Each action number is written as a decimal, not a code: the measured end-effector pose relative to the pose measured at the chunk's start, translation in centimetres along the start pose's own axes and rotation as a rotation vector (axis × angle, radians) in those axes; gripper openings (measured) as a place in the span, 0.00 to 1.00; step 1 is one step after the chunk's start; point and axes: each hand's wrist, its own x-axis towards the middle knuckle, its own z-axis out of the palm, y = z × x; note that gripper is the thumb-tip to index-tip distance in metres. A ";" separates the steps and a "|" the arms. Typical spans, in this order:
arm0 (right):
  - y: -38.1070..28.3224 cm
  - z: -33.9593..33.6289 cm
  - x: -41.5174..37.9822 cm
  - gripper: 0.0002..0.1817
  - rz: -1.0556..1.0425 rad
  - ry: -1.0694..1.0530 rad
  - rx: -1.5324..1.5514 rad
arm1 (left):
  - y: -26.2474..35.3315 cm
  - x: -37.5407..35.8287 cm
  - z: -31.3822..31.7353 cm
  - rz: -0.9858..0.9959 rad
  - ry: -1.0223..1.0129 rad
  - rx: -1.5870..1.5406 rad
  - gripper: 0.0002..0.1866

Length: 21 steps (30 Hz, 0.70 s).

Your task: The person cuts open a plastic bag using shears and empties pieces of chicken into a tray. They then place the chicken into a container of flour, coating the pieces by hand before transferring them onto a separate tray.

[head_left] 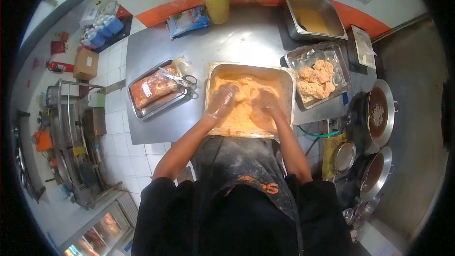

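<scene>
Both my hands, in clear plastic gloves, are down in a deep metal tray of orange-tinted breading flour. My left hand reaches into the left half, its fingers sunk in the flour. On the other side my right hand is pushed in near the middle right, its fingertips covered. Lumpy coated pieces lie between the two hands, partly buried. Whether either hand grips one of them is hidden by the flour.
Right of the flour stands a tray of breaded chicken pieces. Left is a tray with packaged meat and scissors on top. A deep pan of yellowish liquid sits at the back right. Woks of dark oil flank the table.
</scene>
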 end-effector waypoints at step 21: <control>-2.6 -1.3 -4.4 0.53 0.051 -0.058 0.269 | -3.7 -3.4 8.8 -0.897 -0.326 -0.086 0.47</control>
